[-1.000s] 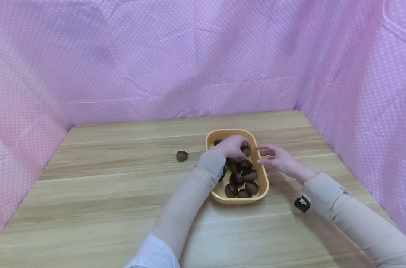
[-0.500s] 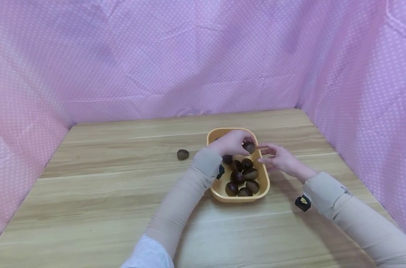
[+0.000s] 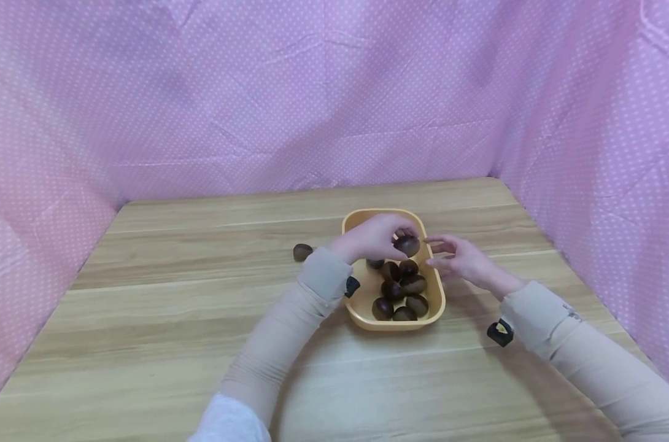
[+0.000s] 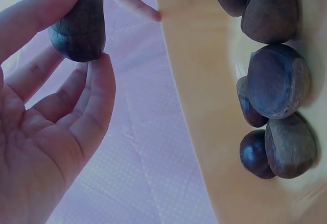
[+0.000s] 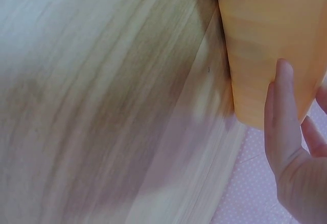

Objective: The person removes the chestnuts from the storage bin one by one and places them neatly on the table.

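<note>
Over the far half of a yellow plastic container [image 3: 362, 320], my left hand [image 3: 370, 238] pinches a chestnut [image 3: 406, 246] between thumb and fingertips. The left wrist view shows that same chestnut [image 4: 79, 27] raised above the rim. Several brown chestnuts [image 3: 413, 284] lie inside the container, mostly in its near half. My right hand [image 3: 464, 261] is at the container's right side, fingers extended. In the right wrist view its fingertips [image 5: 284, 70] rest against the outer wall [image 5: 255, 35]. The left hand hides part of the container's far end.
One loose chestnut [image 3: 302, 252] lies on the wooden table [image 3: 191, 319], left of the container. Pink dotted cloth [image 3: 246, 104] hangs behind the table and along both sides.
My left hand has lifted a chestnut up from inside the container, and its wrist has shifted left. The right hand stays by the container's side.
</note>
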### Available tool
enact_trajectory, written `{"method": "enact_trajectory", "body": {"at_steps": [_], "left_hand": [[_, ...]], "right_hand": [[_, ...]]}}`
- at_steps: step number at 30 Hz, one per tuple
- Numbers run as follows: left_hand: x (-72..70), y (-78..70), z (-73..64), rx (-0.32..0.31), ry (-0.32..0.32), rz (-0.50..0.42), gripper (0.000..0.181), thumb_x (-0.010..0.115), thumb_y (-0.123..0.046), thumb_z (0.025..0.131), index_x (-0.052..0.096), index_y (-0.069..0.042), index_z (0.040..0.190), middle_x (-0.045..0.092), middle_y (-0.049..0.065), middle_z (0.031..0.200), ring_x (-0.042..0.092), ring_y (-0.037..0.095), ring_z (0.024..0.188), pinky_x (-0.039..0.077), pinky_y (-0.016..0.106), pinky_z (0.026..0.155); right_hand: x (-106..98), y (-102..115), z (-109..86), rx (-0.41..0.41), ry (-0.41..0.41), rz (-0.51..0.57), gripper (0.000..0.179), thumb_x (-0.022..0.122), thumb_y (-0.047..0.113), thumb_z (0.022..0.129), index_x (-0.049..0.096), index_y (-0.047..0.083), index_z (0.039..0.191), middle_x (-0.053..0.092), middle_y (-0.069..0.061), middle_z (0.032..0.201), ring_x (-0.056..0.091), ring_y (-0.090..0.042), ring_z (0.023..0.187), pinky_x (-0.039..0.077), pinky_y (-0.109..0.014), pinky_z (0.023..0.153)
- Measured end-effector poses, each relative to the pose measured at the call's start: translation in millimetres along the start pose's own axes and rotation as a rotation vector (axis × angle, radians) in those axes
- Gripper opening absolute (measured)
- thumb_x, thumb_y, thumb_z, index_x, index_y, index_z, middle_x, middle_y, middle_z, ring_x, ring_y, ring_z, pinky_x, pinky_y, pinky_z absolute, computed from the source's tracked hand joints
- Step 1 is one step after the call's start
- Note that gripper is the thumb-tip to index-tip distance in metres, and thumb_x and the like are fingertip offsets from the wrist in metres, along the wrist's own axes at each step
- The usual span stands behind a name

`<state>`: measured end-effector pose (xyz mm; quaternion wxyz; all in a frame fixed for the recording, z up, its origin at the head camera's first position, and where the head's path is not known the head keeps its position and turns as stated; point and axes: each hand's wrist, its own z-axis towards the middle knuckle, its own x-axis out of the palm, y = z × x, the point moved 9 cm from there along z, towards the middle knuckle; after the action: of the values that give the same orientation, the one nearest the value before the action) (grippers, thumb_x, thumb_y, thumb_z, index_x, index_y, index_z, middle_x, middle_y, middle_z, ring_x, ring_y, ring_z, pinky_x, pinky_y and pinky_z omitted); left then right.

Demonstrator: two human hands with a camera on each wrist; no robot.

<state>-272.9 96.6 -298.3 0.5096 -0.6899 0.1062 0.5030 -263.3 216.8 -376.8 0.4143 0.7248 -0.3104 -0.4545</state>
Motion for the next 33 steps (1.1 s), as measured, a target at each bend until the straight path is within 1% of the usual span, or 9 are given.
{"method": "enact_trajectory", "body": {"at_steps": [2, 4, 10, 13, 17, 21, 25, 27, 33], "left_hand": [[-1.9, -1.1, -3.7, -0.007, -0.005, -0.002, 0.041, 0.074, -0.006, 0.079, 0.060, -0.003, 0.118, 0.064, 0.007, 0.116, 0.060, 0.018, 0.108, 0.048, 0.025, 0.093], [-3.4, -2.0, -7.5, -0.013, -0.011, 0.007, 0.041, 0.074, -0.007, 0.079, 0.060, -0.004, 0.118, 0.064, 0.007, 0.115, 0.060, 0.018, 0.108, 0.048, 0.023, 0.091], [-3.3, -8.5, -17.2, 0.029, -0.014, 0.047, 0.037, 0.075, -0.009, 0.079, 0.063, -0.005, 0.114, 0.066, 0.004, 0.111, 0.061, 0.016, 0.103, 0.047, 0.020, 0.087], [-4.6, -11.1, -23.2, 0.048, -0.024, 0.045, 0.036, 0.075, -0.007, 0.078, 0.063, -0.005, 0.113, 0.066, 0.005, 0.110, 0.061, 0.016, 0.101, 0.047, 0.020, 0.088], [-9.1, -10.1, -34.3, 0.043, -0.053, 0.022, 0.038, 0.075, -0.006, 0.078, 0.063, -0.003, 0.113, 0.065, 0.006, 0.109, 0.060, 0.016, 0.099, 0.048, 0.023, 0.089], [-12.6, -5.2, -47.2, 0.049, -0.088, -0.005, 0.039, 0.076, -0.006, 0.077, 0.063, -0.002, 0.113, 0.064, 0.008, 0.109, 0.060, 0.016, 0.098, 0.050, 0.025, 0.087], [-12.7, 3.2, -59.9, 0.044, -0.115, -0.073, 0.039, 0.075, -0.005, 0.077, 0.062, 0.000, 0.114, 0.062, 0.009, 0.108, 0.059, 0.017, 0.099, 0.049, 0.019, 0.088], [-12.0, 9.3, -66.3, 0.020, -0.127, -0.105, 0.040, 0.075, -0.004, 0.078, 0.061, 0.000, 0.115, 0.061, 0.009, 0.109, 0.060, 0.017, 0.101, 0.049, 0.018, 0.089], [-14.7, 28.7, -85.7, -0.046, -0.197, -0.103, 0.042, 0.075, -0.005, 0.076, 0.062, -0.003, 0.115, 0.062, 0.009, 0.112, 0.058, 0.019, 0.101, 0.051, 0.023, 0.088]], "right_hand": [[-0.6, 0.4, 0.3, 0.000, -0.001, -0.003, 0.060, 0.060, 0.005, 0.090, 0.031, -0.002, 0.143, 0.041, -0.035, 0.136, 0.061, -0.035, 0.105, 0.057, -0.043, 0.077], [-1.0, 0.6, 0.6, 0.000, -0.001, -0.004, 0.060, 0.060, 0.006, 0.090, 0.031, -0.001, 0.143, 0.041, -0.035, 0.136, 0.061, -0.036, 0.105, 0.057, -0.043, 0.077], [-1.6, 0.0, 0.5, 0.007, 0.004, 0.005, 0.061, 0.060, 0.005, 0.090, 0.030, -0.002, 0.143, 0.040, -0.036, 0.137, 0.061, -0.035, 0.105, 0.057, -0.043, 0.077], [-1.7, -0.3, 0.5, 0.009, 0.008, 0.004, 0.061, 0.059, 0.005, 0.091, 0.030, -0.002, 0.143, 0.039, -0.036, 0.137, 0.061, -0.034, 0.105, 0.057, -0.044, 0.077], [-1.8, 0.6, 0.8, 0.006, 0.008, -0.003, 0.060, 0.059, 0.005, 0.091, 0.030, -0.001, 0.143, 0.039, -0.035, 0.137, 0.061, -0.034, 0.105, 0.057, -0.044, 0.077], [-2.4, 1.7, 0.1, 0.001, 0.001, -0.013, 0.061, 0.060, 0.006, 0.091, 0.030, -0.001, 0.143, 0.039, -0.035, 0.137, 0.059, -0.036, 0.107, 0.057, -0.043, 0.077], [-2.5, 1.8, -1.8, 0.003, -0.002, -0.022, 0.062, 0.060, 0.007, 0.091, 0.029, -0.001, 0.144, 0.039, -0.035, 0.137, 0.058, -0.040, 0.110, 0.057, -0.044, 0.078], [-1.8, 1.9, -2.5, 0.006, 0.001, -0.024, 0.062, 0.060, 0.007, 0.091, 0.029, -0.001, 0.144, 0.038, -0.035, 0.138, 0.057, -0.041, 0.111, 0.056, -0.044, 0.079], [0.9, 0.7, -1.6, 0.021, 0.012, -0.025, 0.063, 0.061, 0.009, 0.090, 0.029, 0.000, 0.144, 0.038, -0.034, 0.139, 0.057, -0.040, 0.111, 0.056, -0.043, 0.080]]}}
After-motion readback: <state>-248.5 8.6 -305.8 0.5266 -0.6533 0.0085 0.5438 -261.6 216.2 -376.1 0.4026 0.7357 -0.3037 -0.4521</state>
